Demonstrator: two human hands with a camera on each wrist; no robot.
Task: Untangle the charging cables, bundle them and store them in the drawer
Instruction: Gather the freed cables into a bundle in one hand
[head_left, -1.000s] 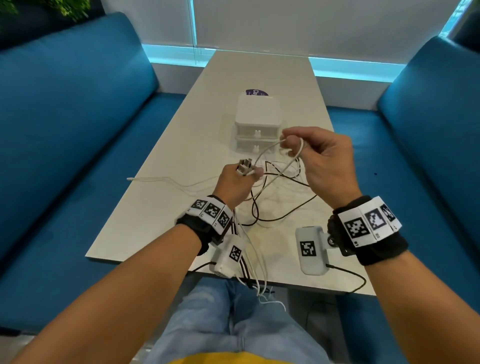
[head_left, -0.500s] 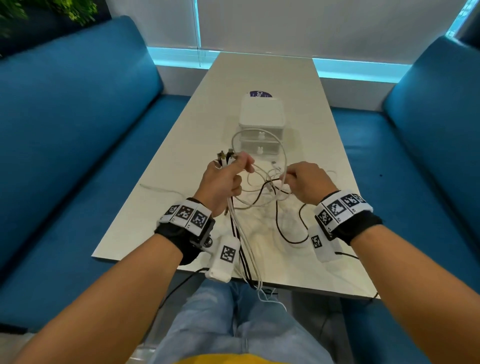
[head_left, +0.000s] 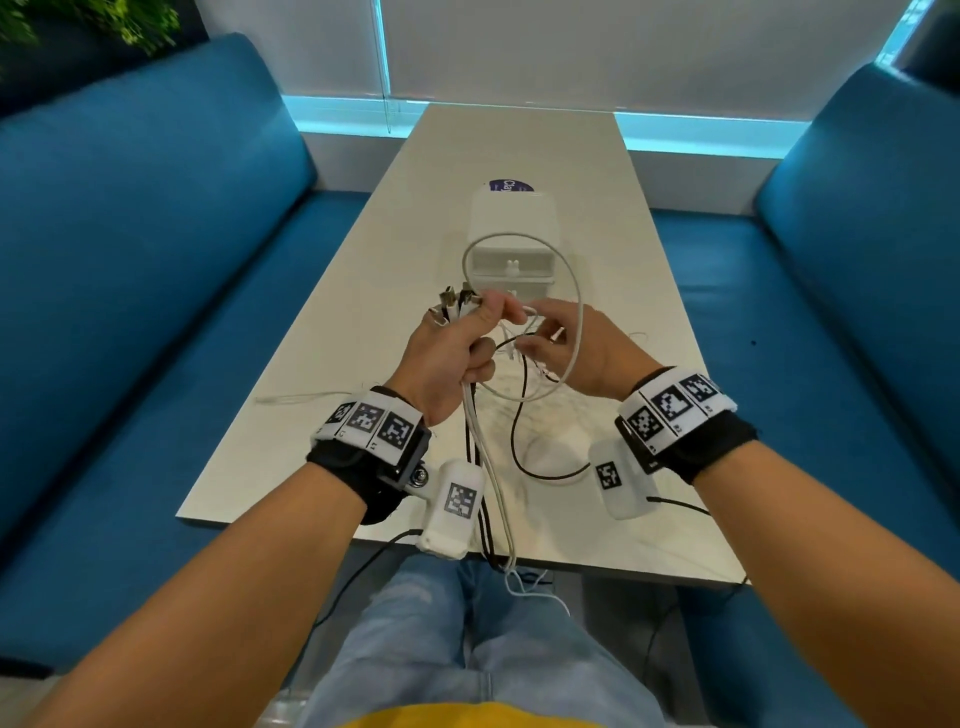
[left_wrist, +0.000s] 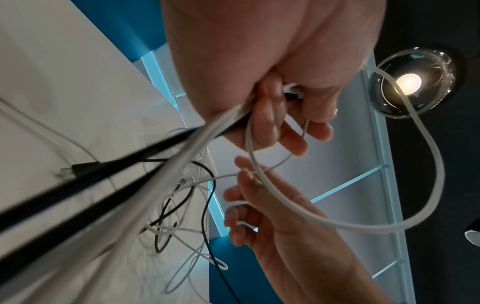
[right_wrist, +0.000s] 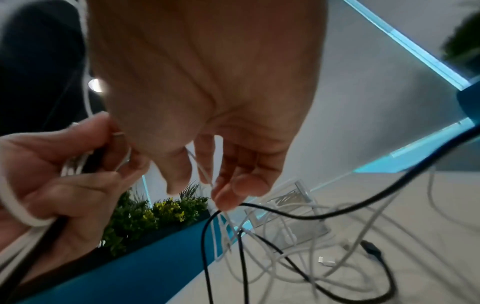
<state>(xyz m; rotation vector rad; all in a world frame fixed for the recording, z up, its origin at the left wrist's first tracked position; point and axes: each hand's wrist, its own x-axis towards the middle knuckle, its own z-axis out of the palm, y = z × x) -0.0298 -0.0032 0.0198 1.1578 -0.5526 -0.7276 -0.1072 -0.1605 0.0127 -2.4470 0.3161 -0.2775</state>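
Note:
My left hand (head_left: 452, 348) grips a bundle of white and black charging cables just below their plugs (head_left: 453, 304), which stick up past the thumb. The bundle (head_left: 491, 499) hangs down over the table's near edge. A thick white loop (head_left: 511, 235) arcs from that fist over the white drawer unit (head_left: 511, 208) and back round my right hand (head_left: 576, 348). My right hand (right_wrist: 228, 174) pinches a thin white cable (right_wrist: 203, 170) at its fingertips, close beside the left hand (right_wrist: 64, 174). A black cable (head_left: 513, 436) and loose white ones (right_wrist: 298, 257) lie tangled on the table.
The long pale table (head_left: 363, 338) runs between two blue benches (head_left: 156, 260), with the drawer unit at its middle, both drawers closed. A purple sticker (head_left: 511, 186) lies behind the unit. A glass lamp (left_wrist: 410, 82) hangs overhead.
My right hand dropped from its raised hold, then moved in close to the left hand. The left hand rose slightly with the plugs. The white loop now stands taller over the drawer unit.

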